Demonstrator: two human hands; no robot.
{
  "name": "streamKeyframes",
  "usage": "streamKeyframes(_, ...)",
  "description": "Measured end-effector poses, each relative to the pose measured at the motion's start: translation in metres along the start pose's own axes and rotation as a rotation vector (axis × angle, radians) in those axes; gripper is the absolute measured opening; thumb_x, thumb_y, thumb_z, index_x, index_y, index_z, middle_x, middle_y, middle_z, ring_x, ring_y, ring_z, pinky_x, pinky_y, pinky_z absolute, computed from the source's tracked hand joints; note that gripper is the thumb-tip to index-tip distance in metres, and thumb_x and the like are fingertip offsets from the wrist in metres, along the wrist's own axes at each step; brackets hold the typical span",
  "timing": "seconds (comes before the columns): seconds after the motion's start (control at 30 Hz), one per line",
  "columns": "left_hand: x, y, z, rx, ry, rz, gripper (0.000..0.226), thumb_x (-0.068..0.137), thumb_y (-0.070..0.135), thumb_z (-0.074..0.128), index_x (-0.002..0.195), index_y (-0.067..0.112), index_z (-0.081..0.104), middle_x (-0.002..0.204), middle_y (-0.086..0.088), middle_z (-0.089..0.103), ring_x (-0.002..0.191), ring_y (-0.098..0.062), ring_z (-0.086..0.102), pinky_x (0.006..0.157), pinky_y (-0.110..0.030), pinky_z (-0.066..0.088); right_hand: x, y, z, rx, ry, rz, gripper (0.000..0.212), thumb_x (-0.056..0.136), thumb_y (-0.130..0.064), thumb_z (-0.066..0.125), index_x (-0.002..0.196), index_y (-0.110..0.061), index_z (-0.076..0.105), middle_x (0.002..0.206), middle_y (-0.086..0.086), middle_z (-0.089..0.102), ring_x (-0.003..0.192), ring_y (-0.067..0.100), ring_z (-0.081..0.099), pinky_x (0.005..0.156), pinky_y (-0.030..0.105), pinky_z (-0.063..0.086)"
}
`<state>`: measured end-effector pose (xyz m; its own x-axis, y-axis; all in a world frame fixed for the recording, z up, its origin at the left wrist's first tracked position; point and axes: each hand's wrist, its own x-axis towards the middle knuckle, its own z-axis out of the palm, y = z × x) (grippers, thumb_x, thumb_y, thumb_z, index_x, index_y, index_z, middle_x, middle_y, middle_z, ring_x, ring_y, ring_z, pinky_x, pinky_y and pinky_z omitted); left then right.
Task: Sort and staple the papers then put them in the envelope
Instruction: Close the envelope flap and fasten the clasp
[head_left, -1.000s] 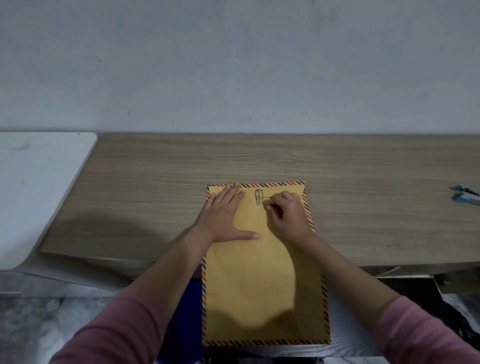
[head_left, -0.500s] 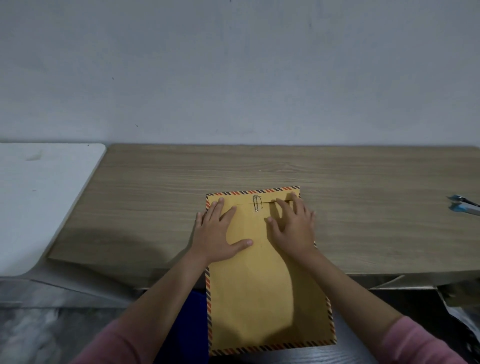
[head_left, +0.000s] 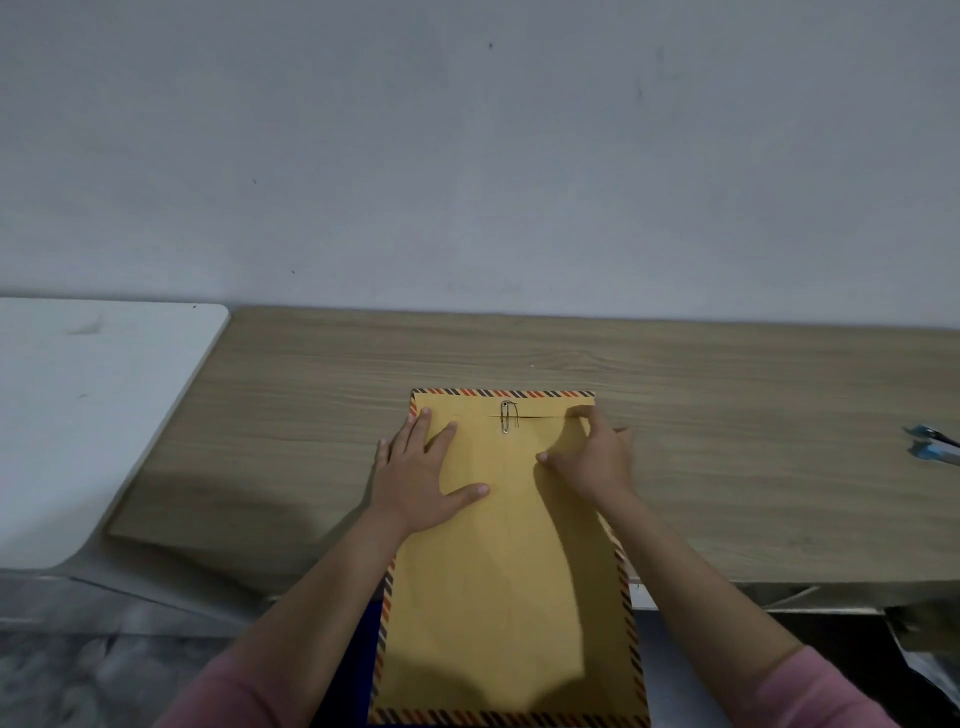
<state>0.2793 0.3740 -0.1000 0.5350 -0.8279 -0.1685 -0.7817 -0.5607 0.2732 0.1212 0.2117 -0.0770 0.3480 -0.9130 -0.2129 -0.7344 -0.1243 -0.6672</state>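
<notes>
Views: 1, head-worn, wide-angle.
Position: above the near edge of the light wood-grain desk (head_left: 727, 467).
Direction: forward and down, toward the plain grey wall (head_left: 467, 156) behind the desk.
Proximity: close; both forearms enter from the bottom edge, and the left hand (head_left: 421, 480) and right hand (head_left: 597, 460) sit near centre.
Framing: wall fills the upper part, desk the middle band, floor at bottom left.
Shared coverage: none, single view.

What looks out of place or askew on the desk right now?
The envelope hangs well over the wooden desk's near edge; only its top part, flap held by a paper clip, lies on the wood. Nothing looks damaged.
</notes>
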Motion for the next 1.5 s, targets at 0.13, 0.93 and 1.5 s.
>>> streamKeyframes(0.13,0.001,0.0,-0.002,0.012,-0.01,-0.028,0.103,0.067,0.089,0.031,0.151,0.034,0.008,0.161,-0.003,-0.008,0.148,-0.022,-0.007,0.116,-0.054,0.0,-0.005,0.002,-0.021,0.228,-0.08,-0.181,0.053,0.068,-0.009,0.079,0.114,-0.025,0.057,0.112,0.0,0.057,0.09,0.013,0.056,0.071,0.02,0.047)
streamKeyframes(0.93,-0.037,0.082,-0.264,-0.961,0.568,0.44,0.05,0.085,-0.005,0.054,0.124,0.026,0.051,0.131,0.003,0.053,0.129,-0.013,0.046,0.11,-0.043,0.039,-0.047,-0.181,-0.127,1.168,-0.467,-0.707,0.007,0.089,-0.013,0.052,0.087,-0.017,0.046,0.125,0.009,0.063,0.121,0.024,0.055,0.097,0.048,0.041)
streamKeyframes(1.5,0.009,-0.076,-0.222,-0.836,0.299,-0.066,0.067,0.076,0.019,0.074,0.136,0.024,0.045,0.129,-0.008,0.053,0.1,-0.015,0.058,0.084,-0.028,0.05,-0.008,-0.129,-0.038,0.631,-0.053,-0.468,0.04,0.086,-0.013,0.064,0.123,-0.026,0.055,0.123,-0.007,0.056,0.109,0.018,0.058,0.09,0.041,0.054)
